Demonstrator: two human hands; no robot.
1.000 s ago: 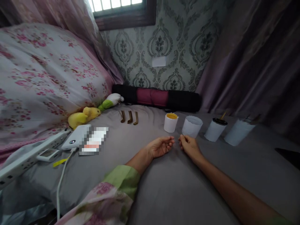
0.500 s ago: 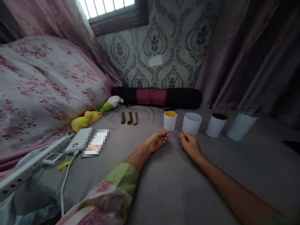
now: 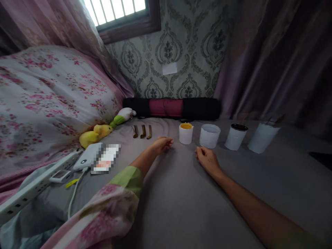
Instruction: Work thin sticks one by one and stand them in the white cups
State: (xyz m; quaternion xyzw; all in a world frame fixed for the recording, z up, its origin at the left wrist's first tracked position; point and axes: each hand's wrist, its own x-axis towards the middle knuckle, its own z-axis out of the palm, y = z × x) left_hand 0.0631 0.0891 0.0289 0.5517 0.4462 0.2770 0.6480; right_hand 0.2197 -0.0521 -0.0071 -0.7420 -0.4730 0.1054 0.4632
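My left hand [image 3: 164, 144] is just above the grey sheet with its fingers loosely curled, slightly blurred, and nothing shows in it. It is between three small brass-coloured L-shaped pieces [image 3: 142, 132] and a white-wrapped tub [image 3: 185, 135] with a yellow inside. My right hand [image 3: 208, 160] rests near the front of a wider white tub [image 3: 210, 136], its fingers folded in and no object visible in them. Further right stand a white can [image 3: 235, 137] with a dark rim and a taller, leaning white container [image 3: 264, 137] with thin dark sticks at its top.
A black and maroon rolled bag [image 3: 166, 107] lies along the wall. To the left are yellow [image 3: 89, 138] and green-and-white plush toys [image 3: 121, 117], a white power bank [image 3: 88, 156] with a cable, and a power strip [image 3: 36, 185]. A dark flat object [image 3: 321, 159] lies far right.
My left hand has moved left and slightly forward, away from my right hand and toward the brass-coloured pieces. My right hand has barely moved. The view has shifted a little.
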